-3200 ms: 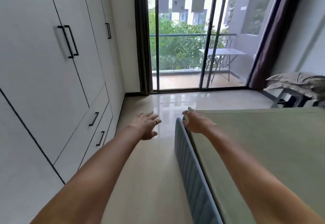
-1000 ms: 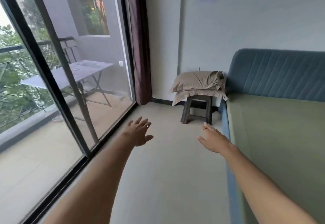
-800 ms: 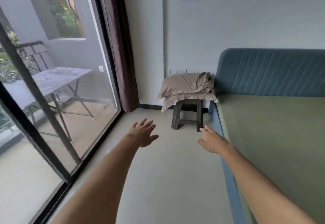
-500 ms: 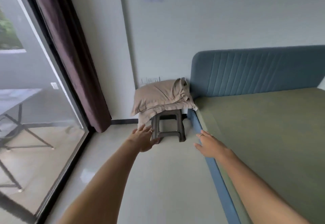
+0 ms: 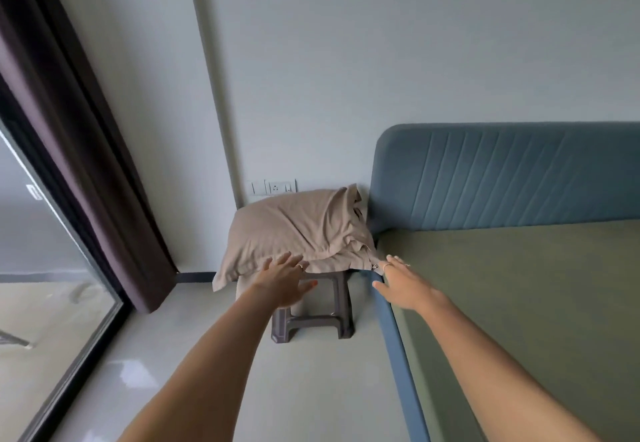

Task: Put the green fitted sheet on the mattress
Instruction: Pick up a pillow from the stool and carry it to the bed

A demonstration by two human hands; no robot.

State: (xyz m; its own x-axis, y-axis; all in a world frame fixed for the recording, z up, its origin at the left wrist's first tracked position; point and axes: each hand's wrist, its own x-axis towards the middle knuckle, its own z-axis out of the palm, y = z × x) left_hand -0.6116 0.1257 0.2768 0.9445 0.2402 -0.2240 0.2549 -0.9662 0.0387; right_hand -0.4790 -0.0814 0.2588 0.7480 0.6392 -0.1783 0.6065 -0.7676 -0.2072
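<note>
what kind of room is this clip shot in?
Most likely a bedroom. A bed with a blue padded headboard and green sheet fills the right side, tan pillows are stacked on a stool, and a dark curtain hangs beside a glass door.

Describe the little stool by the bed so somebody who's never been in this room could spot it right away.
Find the blue padded headboard against the pale wall; at its left end, between the bed and the dark curtain, stands the stool. It is a small dark plastic stool on the floor, the only piece with beige pillows stacked on top.
</note>
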